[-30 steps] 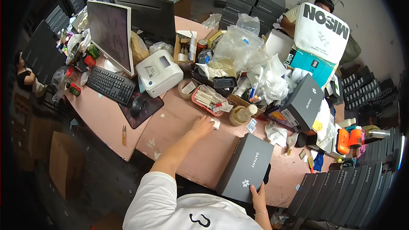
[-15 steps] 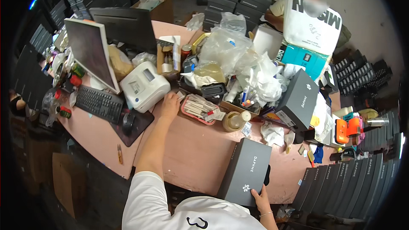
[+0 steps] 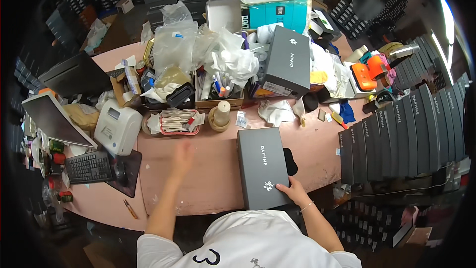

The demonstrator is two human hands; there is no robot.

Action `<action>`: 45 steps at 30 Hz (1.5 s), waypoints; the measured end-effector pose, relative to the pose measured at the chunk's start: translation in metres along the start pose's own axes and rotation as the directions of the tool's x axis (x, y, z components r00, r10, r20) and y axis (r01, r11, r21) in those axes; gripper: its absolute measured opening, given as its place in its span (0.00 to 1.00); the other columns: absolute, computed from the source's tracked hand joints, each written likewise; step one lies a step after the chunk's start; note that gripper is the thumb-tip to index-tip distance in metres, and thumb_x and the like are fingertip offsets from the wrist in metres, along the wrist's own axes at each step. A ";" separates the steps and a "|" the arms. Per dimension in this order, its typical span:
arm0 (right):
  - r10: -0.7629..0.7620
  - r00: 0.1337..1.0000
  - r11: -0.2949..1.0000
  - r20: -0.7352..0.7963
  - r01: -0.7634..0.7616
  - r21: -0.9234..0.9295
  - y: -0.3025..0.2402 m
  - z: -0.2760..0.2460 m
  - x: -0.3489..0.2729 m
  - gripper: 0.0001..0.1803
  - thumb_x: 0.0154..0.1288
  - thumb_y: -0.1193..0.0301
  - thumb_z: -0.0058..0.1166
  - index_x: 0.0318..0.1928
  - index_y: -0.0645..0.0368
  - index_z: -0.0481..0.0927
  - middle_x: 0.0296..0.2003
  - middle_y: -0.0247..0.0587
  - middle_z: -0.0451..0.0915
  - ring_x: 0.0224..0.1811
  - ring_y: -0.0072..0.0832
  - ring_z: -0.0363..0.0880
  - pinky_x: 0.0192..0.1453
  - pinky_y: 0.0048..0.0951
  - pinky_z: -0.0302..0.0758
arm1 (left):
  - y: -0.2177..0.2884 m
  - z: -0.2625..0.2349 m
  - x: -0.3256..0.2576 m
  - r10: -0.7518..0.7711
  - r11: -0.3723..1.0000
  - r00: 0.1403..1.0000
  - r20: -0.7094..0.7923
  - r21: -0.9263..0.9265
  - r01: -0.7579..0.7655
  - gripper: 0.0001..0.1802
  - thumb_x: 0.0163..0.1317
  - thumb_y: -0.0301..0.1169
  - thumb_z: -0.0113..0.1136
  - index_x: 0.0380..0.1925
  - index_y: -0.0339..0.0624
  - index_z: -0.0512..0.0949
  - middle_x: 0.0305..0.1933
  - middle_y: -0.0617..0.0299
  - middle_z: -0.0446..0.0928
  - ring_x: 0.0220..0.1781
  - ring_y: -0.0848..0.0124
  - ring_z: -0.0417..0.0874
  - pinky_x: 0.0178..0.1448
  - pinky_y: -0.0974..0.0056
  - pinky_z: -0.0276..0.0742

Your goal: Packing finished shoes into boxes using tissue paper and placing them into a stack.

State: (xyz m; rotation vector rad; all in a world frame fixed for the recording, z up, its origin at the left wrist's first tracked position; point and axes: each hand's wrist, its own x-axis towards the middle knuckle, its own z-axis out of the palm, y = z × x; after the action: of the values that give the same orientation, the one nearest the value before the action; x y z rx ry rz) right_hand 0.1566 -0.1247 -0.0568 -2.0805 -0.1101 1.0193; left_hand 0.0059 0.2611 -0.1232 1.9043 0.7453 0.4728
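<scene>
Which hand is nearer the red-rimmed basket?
Left: the left hand is just in front of the basket; the right hand is farther off, on the grey box.

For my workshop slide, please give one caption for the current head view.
Right hand holding a dark grey box, left hand blurred above a cluttered pink table.

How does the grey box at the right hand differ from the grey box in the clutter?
The right hand touches the near box; no hand touches the back box. The back box shows a white label; the near box shows none. Both are dark grey with white print.
</scene>
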 end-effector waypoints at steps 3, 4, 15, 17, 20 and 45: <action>0.192 0.977 0.979 0.092 -0.184 -0.088 -0.024 -0.014 -0.001 0.44 0.53 0.53 0.68 0.57 0.77 0.67 0.44 0.58 0.77 0.43 0.31 0.77 0.40 0.28 0.76 | 0.034 0.089 -0.088 -0.235 0.938 0.807 0.542 -0.093 0.335 0.34 0.65 0.48 0.57 0.59 0.30 0.66 0.54 0.48 0.74 0.55 0.60 0.77 0.59 0.57 0.72; 0.169 0.980 0.984 0.101 -0.162 -0.073 -0.017 -0.015 0.002 0.44 0.53 0.52 0.68 0.57 0.77 0.67 0.45 0.58 0.77 0.43 0.30 0.77 0.40 0.27 0.76 | 0.040 0.120 -0.112 -0.333 0.862 0.769 0.546 -0.155 0.483 0.34 0.64 0.49 0.58 0.59 0.31 0.66 0.54 0.49 0.74 0.55 0.61 0.76 0.58 0.57 0.72; -0.107 0.959 0.848 0.263 -0.050 0.527 -0.013 -0.033 -0.018 0.25 0.67 0.55 0.55 0.49 0.66 0.73 0.41 0.39 0.78 0.43 0.22 0.76 0.45 0.24 0.75 | 0.127 0.124 -0.162 -0.342 0.699 0.935 0.095 -0.639 0.321 0.42 0.63 0.37 0.62 0.70 0.35 0.51 0.75 0.45 0.48 0.77 0.58 0.48 0.74 0.57 0.51; -0.186 0.963 0.856 0.194 0.062 0.514 0.004 0.004 -0.021 0.29 0.60 0.55 0.63 0.49 0.68 0.72 0.39 0.44 0.78 0.40 0.26 0.76 0.44 0.28 0.74 | 0.122 0.089 -0.165 -0.269 0.828 0.961 0.064 -0.494 0.265 0.43 0.62 0.34 0.63 0.71 0.37 0.49 0.74 0.45 0.49 0.76 0.57 0.50 0.74 0.55 0.52; -0.461 0.832 0.887 0.307 0.425 0.180 0.016 0.012 -0.022 0.32 0.59 0.52 0.64 0.48 0.69 0.71 0.35 0.49 0.77 0.35 0.30 0.78 0.38 0.29 0.75 | 0.143 0.089 -0.169 -0.198 0.931 0.969 0.150 -0.280 0.233 0.50 0.57 0.37 0.67 0.72 0.43 0.45 0.74 0.42 0.47 0.76 0.54 0.51 0.73 0.53 0.53; -0.648 0.554 0.228 0.523 0.796 -0.561 -0.037 0.003 0.031 0.33 0.56 0.60 0.63 0.62 0.53 0.68 0.53 0.50 0.73 0.56 0.46 0.69 0.59 0.48 0.64 | 0.069 0.156 -0.185 -0.276 0.956 0.912 0.303 0.183 0.229 0.48 0.53 0.30 0.62 0.70 0.36 0.47 0.61 0.34 0.66 0.62 0.43 0.70 0.64 0.53 0.68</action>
State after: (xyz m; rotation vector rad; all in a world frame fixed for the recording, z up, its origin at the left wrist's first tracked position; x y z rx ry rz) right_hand 0.1840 -0.0855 -0.0517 -2.1480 -1.7698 0.5276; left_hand -0.0138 0.0104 -0.1277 1.9194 0.8058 -0.0627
